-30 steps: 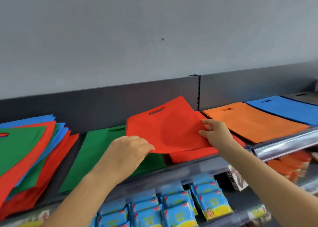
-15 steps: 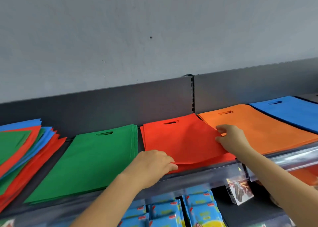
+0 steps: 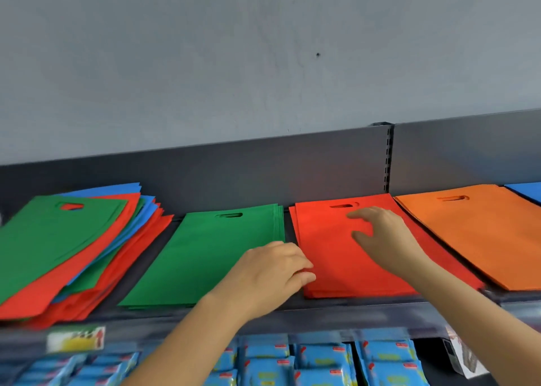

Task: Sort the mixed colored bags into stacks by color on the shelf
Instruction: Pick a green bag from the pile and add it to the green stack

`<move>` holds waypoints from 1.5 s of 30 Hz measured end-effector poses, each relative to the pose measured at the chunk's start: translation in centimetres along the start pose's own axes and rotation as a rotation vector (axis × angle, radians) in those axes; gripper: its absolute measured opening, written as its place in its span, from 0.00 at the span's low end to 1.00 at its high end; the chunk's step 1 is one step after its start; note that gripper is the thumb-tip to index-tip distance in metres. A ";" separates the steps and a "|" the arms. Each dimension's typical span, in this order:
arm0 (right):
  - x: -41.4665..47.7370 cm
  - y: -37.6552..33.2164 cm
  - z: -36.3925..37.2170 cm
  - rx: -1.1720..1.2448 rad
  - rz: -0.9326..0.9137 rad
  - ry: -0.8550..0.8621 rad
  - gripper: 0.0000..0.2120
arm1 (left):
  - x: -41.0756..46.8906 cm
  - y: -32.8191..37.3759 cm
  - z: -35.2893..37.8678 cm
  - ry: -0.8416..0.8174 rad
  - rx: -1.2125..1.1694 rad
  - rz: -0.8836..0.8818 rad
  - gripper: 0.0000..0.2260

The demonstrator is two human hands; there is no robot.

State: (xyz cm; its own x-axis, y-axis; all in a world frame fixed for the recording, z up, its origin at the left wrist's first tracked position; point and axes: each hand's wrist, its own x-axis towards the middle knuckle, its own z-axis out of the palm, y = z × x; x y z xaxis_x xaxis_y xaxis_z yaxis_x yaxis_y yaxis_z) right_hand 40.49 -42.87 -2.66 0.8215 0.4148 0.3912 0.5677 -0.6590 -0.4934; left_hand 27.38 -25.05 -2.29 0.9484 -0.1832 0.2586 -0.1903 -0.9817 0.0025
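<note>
1. Since a second ago the red bag [image 3: 328, 239], then held tilted in the air by both hands, has come down flat on the red stack [image 3: 351, 292], and the right hand [image 3: 383, 233] has moved from the stack's right edge onto its top.
2. At the far left of the shelf [image 3: 322, 306] lies a mixed pile [image 3: 73, 256] of green, red and blue bags, loosely fanned, with a green bag uppermost.
3. Just beside it lies a tidy green stack [image 3: 205, 259], its handle slots toward the back panel.
4. The left hand [image 3: 272, 274] reaches over that stack's near right corner. Its fingers lie together against the red stack's left edge and grip nothing.
5. The red stack sits between the green and orange ones, with a narrow strip of shelf on its green side.
6. The right hand rests on the red stack just below the handle slot, fingers spread and holding nothing.
7. An orange stack [image 3: 474, 233] lies just beside the red one, and the corner of a blue stack [image 3: 527, 190] shows at the right edge.
8. Blue packets [image 3: 322, 362] hang below the shelf.
</note>
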 end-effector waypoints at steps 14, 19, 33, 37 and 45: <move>-0.6 -22.6 12.9 0.139 -0.324 -0.210 0.16 | -18.7 -18.7 -7.1 0.234 0.125 -0.343 0.13; -1.3 -31.0 17.2 0.184 -0.421 -0.239 0.15 | -24.9 -25.6 -10.2 0.227 0.142 -0.487 0.17; -1.9 -40.0 23.7 0.068 -0.409 -0.417 0.22 | -32.0 -33.0 -10.7 -0.275 -0.097 -0.517 0.50; -1.7 -39.9 23.9 0.097 -0.372 -0.432 0.24 | -32.1 -33.8 -10.5 -0.247 -0.123 -0.484 0.48; -2.0 -39.5 24.6 0.224 -0.291 -0.410 0.31 | -31.6 -34.9 -11.6 -0.214 -0.253 -0.561 0.34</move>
State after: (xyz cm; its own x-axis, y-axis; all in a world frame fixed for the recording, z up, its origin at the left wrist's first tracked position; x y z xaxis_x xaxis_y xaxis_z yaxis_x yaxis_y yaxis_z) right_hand 17.74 -2.20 -3.04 0.5569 0.7999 0.2234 0.7349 -0.3493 -0.5812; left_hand 1.14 15.56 0.66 0.9458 0.3215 -0.0458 0.3191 -0.8936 0.3157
